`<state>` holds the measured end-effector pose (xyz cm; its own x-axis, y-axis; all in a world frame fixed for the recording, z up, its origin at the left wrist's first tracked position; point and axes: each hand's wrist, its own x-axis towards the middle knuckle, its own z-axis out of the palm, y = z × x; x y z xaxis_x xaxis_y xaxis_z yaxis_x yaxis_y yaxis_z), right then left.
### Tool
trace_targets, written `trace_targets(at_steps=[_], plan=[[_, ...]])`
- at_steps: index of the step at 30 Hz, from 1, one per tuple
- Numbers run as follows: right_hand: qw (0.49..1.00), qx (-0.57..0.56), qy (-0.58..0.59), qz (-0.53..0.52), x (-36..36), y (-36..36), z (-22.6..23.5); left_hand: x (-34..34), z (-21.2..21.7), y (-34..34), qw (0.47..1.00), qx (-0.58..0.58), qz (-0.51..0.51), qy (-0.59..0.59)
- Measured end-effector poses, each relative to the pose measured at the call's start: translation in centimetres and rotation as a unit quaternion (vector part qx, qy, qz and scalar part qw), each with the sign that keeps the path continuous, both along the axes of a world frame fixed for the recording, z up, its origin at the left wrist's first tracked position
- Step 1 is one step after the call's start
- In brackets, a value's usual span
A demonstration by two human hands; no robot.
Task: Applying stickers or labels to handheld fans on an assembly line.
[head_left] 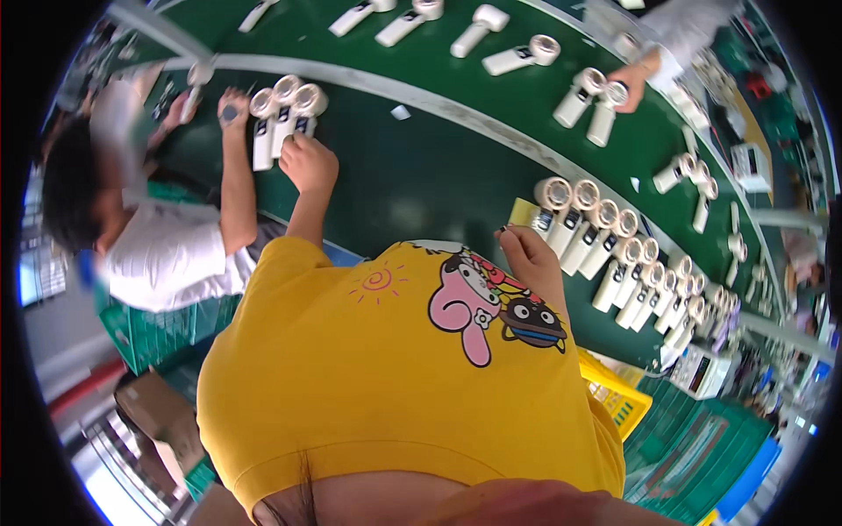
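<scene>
Green bench: our left hand closing on three white handheld devices, long axes pointing away; right hand, loosely curled, nearing device row.

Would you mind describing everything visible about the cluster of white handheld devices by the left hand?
The cluster of white devices holds three like units lying side by side on the green belt. Each has a round ring-shaped head, seemingly with a clear centre, a straight white handle of what looks like plastic, and a small dark panel below the head. Their heads point away from the person. The left hand rests at the handle ends, seemingly touching them.
</scene>
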<state>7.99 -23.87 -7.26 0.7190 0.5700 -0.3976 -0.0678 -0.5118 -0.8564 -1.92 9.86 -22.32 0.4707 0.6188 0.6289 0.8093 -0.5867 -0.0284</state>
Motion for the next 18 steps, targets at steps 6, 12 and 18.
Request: trace_targets(at_steps=[6, 12, 18], plan=[[0.99, 0.063, 0.016, 0.126, -1.5, 2.5, -0.8, -0.7, 0.6, 1.5, 0.939, -0.317, 0.129, 0.035], [0.99, 0.083, 0.098, -0.063, -1.1, 2.7, 1.0, 0.5, 9.1, -4.6, 0.593, -0.723, -0.218, -0.279], [0.915, 0.37, -0.011, -0.16, 2.5, 2.9, 0.0, 0.2, 16.6, -14.2, 0.647, -0.697, -0.309, -0.008]])
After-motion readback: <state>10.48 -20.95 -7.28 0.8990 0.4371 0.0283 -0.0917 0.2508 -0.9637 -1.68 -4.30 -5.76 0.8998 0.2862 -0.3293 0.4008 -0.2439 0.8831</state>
